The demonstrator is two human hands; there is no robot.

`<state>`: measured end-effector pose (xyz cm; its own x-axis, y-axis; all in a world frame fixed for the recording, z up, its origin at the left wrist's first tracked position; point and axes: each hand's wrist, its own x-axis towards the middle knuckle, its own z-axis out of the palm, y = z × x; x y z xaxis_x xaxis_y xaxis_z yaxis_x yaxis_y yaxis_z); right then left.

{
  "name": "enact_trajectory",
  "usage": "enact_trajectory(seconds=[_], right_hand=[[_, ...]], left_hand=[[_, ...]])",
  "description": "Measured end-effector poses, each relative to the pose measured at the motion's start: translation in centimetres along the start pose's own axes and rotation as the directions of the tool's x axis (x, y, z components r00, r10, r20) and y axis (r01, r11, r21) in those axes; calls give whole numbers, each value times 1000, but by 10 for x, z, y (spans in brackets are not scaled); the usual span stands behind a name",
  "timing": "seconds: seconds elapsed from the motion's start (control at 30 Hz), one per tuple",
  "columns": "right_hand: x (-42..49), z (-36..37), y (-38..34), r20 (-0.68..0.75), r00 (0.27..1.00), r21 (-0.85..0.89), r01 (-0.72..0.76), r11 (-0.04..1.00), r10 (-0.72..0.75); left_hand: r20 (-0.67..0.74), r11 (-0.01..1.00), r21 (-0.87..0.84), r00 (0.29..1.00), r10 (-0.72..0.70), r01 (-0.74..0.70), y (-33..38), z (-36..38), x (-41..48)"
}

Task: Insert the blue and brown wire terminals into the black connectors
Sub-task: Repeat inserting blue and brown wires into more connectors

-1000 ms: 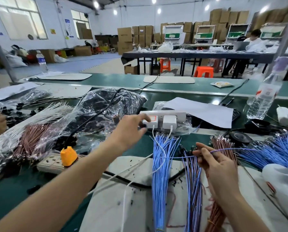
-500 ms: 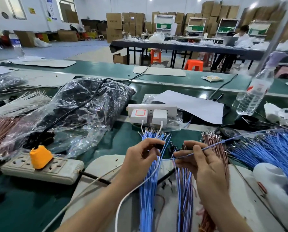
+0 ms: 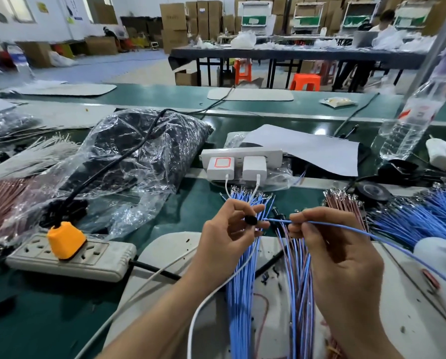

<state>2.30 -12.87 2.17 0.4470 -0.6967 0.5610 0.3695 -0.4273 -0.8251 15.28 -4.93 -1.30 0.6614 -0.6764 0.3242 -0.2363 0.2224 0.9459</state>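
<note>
Since a second ago the left hand [image 3: 229, 234] has left the white chargers [image 3: 236, 168] and now pinches a black connector [image 3: 250, 219] in a narrow grip; the right hand [image 3: 343, 257] pinches one blue wire [image 3: 328, 224], tip at the connector. Both hover over the green counter [image 3: 189, 207] and its white mat [image 3: 165, 252]; cardboard boxes [image 3: 175, 24] and orange stools [image 3: 306, 81] fill the room behind.

blue wire [image 3: 346, 228], black connector [image 3: 250, 219], orange plug [image 3: 66, 240], green table [image 3: 35, 301].

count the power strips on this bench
2. The near power strip, front left, carries an orange plug; the far power strip, mid-bench, holds two white chargers. Others may hide under the plastic bags.
</note>
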Motion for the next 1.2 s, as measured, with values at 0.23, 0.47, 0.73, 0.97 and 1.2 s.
enact_trajectory(seconds=[0.23,0.47,0.73,0.97,1.2], right_hand=[[-2,1,-5,4,998,14,59,998,-59],[-5,0,-2,32,995,-36,92,995,-91],[-4,-1,6,97,991,-126,106,986,-94],[0,-4,7,83,994,-143,81,986,-70],[-2,-4,7,83,996,-97,25,995,-16]], left_hand=[[-9,993,113,999,42,-40,5,-1,-1],[-3,985,156,997,82,-81,4,0,-2],[45,967,226,993,113,-120,5,0,-3],[55,929,327,985,166,-175,5,1,-5],[56,919,347,982,178,-186,7,1,-4]])
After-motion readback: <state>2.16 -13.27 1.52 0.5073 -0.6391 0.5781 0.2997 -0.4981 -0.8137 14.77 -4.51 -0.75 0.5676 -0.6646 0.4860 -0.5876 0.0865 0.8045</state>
